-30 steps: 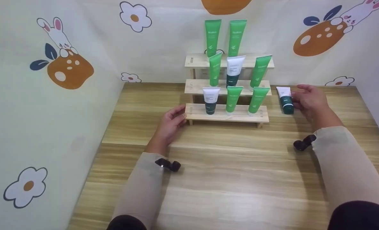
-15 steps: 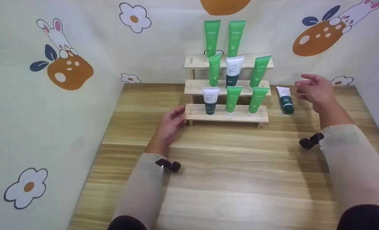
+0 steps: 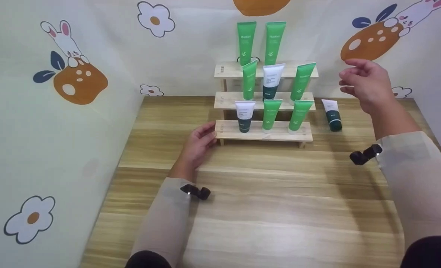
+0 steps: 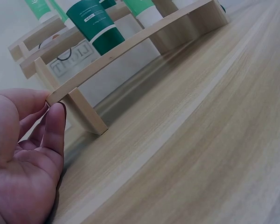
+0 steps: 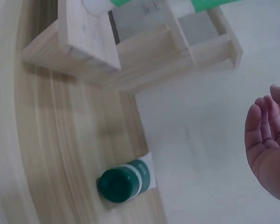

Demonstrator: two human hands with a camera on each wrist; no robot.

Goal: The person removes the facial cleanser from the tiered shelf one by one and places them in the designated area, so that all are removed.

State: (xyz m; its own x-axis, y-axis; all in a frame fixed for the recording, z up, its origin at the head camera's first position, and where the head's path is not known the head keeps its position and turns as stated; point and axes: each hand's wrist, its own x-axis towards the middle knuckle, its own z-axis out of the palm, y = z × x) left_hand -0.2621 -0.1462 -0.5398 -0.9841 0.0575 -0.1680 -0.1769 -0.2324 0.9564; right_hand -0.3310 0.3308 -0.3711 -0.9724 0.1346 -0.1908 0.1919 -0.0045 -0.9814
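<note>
So the left hand (image 3: 198, 145) has the left end of the bottom shelf pinched between thumb and fingers, right at the corner of the wooden rack (image 3: 280, 137). That means the rack sits directly in the grip at one end, with the rest of it stretching off to the right. The right hand (image 3: 371, 85) is up in the air beyond the rack's right side, fingers loosely bent and a bit apart, nothing between them. Nearest to it is a loose tube (image 3: 332, 115), white and dark green, lying on the table just beside the rack, cap end toward the person, lower than the hand and not touching it.

Back at the pinch, the closest tube is the white-and-green one (image 3: 244, 116) standing on the bottom shelf, then two green tubes (image 3: 271, 115) further right. Middle shelf has green, white, green (image 3: 272, 80), and the top shelf has a green pair (image 3: 246, 42). Around all that there's the wood-grain table (image 3: 265, 193) and pale walls (image 3: 190, 56) with bunnies and flowers on them
</note>
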